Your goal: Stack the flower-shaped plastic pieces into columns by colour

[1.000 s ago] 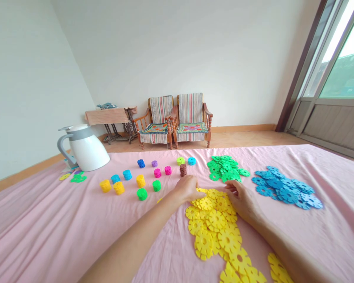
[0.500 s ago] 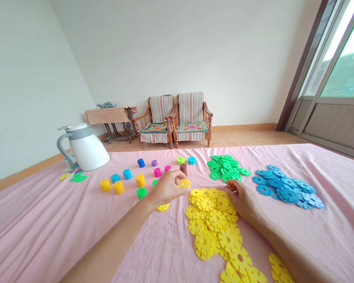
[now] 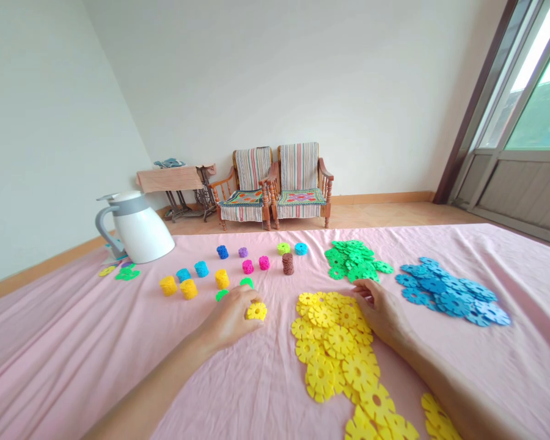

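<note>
My left hand [image 3: 228, 321] grips a small stack of yellow plastic flower-shaped discs [image 3: 256, 311] on the pink bedsheet [image 3: 82, 348]. Its fingers partly hide two green foam cylinders [image 3: 246, 282]. My right hand [image 3: 379, 311] rests open at the right edge of a large pile of yellow discs [image 3: 334, 342], with its fingertips touching them and holding nothing. Further back stand rows of small coloured foam cylinders [image 3: 201, 269], and a brown cylinder stack [image 3: 288, 264] stands beyond the hands. Piles of green discs [image 3: 352, 260] and blue discs [image 3: 449, 294] lie to the right.
A white and grey jug [image 3: 140, 235] stands at the sheet's far left, beside a few loose yellow and green discs [image 3: 127, 275]. Two striped wooden armchairs [image 3: 275, 186] and a small table [image 3: 169, 180] stand against the far wall. A glazed door [image 3: 513, 134] is on the right.
My left hand has moved left and toward me, carrying its yellow disc onto the one lying on the sheet. My right hand has barely moved.
</note>
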Available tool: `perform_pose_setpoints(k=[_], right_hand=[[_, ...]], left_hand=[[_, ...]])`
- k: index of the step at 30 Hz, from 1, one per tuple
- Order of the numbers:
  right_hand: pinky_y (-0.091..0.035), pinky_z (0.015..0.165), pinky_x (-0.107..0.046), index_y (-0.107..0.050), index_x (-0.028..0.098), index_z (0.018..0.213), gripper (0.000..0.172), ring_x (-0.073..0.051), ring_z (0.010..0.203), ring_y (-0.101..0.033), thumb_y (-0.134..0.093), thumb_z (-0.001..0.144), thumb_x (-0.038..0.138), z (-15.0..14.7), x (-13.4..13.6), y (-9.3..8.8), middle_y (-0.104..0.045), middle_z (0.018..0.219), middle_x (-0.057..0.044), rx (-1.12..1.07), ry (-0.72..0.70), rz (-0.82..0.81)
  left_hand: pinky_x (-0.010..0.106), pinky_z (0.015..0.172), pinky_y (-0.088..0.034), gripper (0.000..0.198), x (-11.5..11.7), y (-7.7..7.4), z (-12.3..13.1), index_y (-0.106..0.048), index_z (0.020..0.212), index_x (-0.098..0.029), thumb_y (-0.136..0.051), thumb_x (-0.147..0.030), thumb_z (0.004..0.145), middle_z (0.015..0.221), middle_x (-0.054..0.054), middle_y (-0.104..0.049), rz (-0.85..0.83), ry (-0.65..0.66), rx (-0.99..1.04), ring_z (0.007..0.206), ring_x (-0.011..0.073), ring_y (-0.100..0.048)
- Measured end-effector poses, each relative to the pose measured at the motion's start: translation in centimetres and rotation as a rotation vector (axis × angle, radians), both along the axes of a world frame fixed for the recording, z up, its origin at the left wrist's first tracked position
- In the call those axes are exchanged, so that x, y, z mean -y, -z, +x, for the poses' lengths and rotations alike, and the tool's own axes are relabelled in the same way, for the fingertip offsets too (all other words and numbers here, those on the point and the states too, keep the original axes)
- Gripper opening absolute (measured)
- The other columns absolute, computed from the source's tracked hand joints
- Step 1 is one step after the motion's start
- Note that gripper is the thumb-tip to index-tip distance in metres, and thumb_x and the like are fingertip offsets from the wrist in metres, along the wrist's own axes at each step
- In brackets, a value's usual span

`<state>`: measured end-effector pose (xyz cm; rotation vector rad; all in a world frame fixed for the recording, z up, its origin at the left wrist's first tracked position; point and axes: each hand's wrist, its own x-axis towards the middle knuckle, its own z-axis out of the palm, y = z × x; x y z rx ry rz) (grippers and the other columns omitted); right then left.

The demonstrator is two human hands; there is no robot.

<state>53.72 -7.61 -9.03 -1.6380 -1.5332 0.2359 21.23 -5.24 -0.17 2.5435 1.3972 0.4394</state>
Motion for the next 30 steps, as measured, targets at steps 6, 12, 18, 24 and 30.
perform_pose_setpoints(k=[6,12,18,24,30], right_hand=[[-0.049,0.073,-0.03,-0.058,0.018,0.098,0.026,-0.019,0.079,-0.064,-0.045,0.078,0.027,-0.2,0.1,-0.3,-0.067,0.088,-0.006,0.0,0.004,-0.011],[-0.049,0.072,-0.03,-0.058,0.018,0.098,0.025,-0.019,0.079,-0.063,-0.045,0.078,0.028,-0.2,0.1,-0.2,-0.067,0.089,-0.006,-0.015,0.0,-0.005],[-0.049,0.073,-0.03,-0.058,0.018,0.096,0.024,-0.018,0.078,-0.063,-0.045,0.077,0.026,-0.2,0.1,-0.2,-0.066,0.088,-0.005,-0.003,0.01,-0.005],[-0.048,0.072,-0.029,-0.058,0.017,0.098,0.025,-0.018,0.078,-0.063,-0.045,0.078,0.027,-0.2,0.1,-0.3,-0.066,0.088,-0.006,-0.001,0.005,-0.012],[-0.048,0.072,-0.029,-0.058,0.017,0.098,0.026,-0.018,0.079,-0.063,-0.045,0.078,0.027,-0.2,0.1,-0.3,-0.066,0.088,-0.006,-0.008,-0.005,-0.016]], left_hand=[[0.026,0.066,-0.037,0.019,-0.4,0.2,-0.4,-0.065,0.08,-0.02,-0.061,-0.016,0.061,0.074,0.0,-0.056,-0.019,0.008,-0.039,0.079,0.0213,-0.054],[0.026,0.065,-0.039,0.022,-0.4,0.4,-0.6,-0.065,0.083,-0.02,-0.062,-0.016,0.062,0.076,0.0,-0.056,-0.036,0.009,-0.056,0.079,0.0209,-0.056],[0.032,0.08,-0.042,0.035,0.0,-0.3,0.3,-0.061,0.1,-0.018,-0.067,-0.021,0.066,0.097,0.005,-0.06,0.008,0.014,-0.016,0.094,0.0246,-0.056],[0.026,0.072,-0.044,0.019,-0.1,-0.7,5.0,-0.065,0.094,-0.02,-0.061,-0.019,0.075,0.089,0.002,-0.063,-0.014,0.182,0.044,0.08,0.0185,-0.059],[0.026,0.068,-0.044,0.016,-2.1,0.8,8.8,-0.068,0.085,-0.017,-0.065,-0.025,0.071,0.078,0.003,-0.064,-0.025,0.165,0.029,0.077,0.0202,-0.06]])
